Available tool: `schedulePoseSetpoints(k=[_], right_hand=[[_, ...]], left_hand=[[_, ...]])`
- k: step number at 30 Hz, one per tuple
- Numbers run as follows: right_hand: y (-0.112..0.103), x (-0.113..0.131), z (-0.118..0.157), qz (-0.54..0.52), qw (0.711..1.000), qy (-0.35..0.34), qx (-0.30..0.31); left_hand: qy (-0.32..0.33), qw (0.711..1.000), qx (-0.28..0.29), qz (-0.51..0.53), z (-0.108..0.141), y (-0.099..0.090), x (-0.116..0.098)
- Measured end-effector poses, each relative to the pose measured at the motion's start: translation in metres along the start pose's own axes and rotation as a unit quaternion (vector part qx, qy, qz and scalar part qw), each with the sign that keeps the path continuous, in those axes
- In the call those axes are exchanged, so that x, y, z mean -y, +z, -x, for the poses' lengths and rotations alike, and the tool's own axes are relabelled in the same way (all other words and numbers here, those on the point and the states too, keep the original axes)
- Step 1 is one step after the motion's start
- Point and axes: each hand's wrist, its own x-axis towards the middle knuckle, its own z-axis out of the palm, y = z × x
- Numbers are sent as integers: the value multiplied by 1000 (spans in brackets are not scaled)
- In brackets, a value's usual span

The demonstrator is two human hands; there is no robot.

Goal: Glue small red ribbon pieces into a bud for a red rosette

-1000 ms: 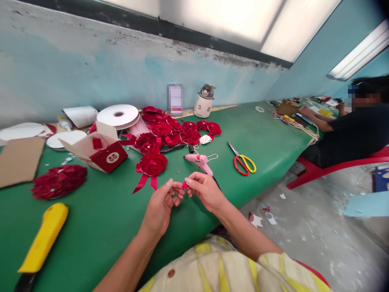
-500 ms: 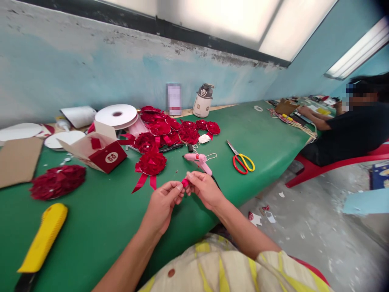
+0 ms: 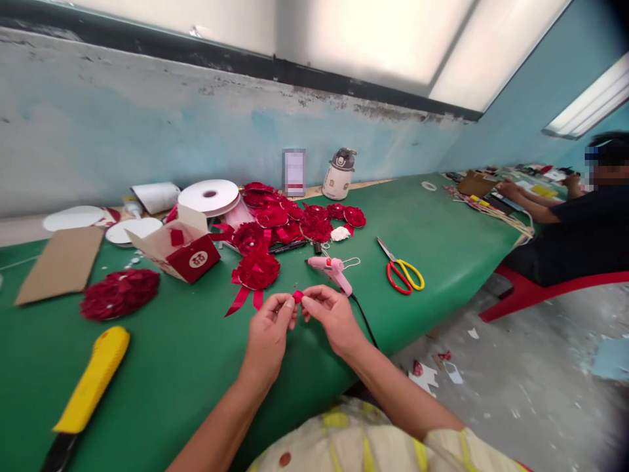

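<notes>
A small piece of red ribbon is pinched between my two hands, above the table's near side. My left hand grips its left side with thumb and fingers. From the right, my right hand pinches the other side. The fingers cover much of the piece. Just behind my right hand lies a pink glue gun with a black cord. A red ribbon rosette with two tails rests behind my left hand. To the right are scissors with one red and one yellow handle.
Red rosettes are heaped at the back beside a white ribbon spool and an open red box. A yellow utility knife lies at left. A bottle stands by the wall. Another person sits at far right.
The view has shifted, so the table things appear farther right. Both hands still hold the red ribbon piece, and their fingers have moved slightly around it.
</notes>
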Motion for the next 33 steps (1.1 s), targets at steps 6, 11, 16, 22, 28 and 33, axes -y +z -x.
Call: schedulePoseSetpoints(k=[6,11,16,22,28,33], right_hand=[[0,-4,-4,-7,1000,7,-6],[-7,-6,-7,-45,997,52,28],[-13,-6,-13,-68,988,101,97],[-19,-12,-18,-96,976,122,151],[-13,-18,-35,-89,967,134,196],[8,-13,-71,-36,957,127,259]], left_hand=[[-25,996,33,73,-1,0,-2],[-90,976,32,193,-5,-2,-6],[-154,968,36,194,-8,-5,-9],[-124,976,-21,176,-11,-10,-4],[-90,979,-41,176,-23,-20,0],[-95,980,8,175,-29,-31,-9]])
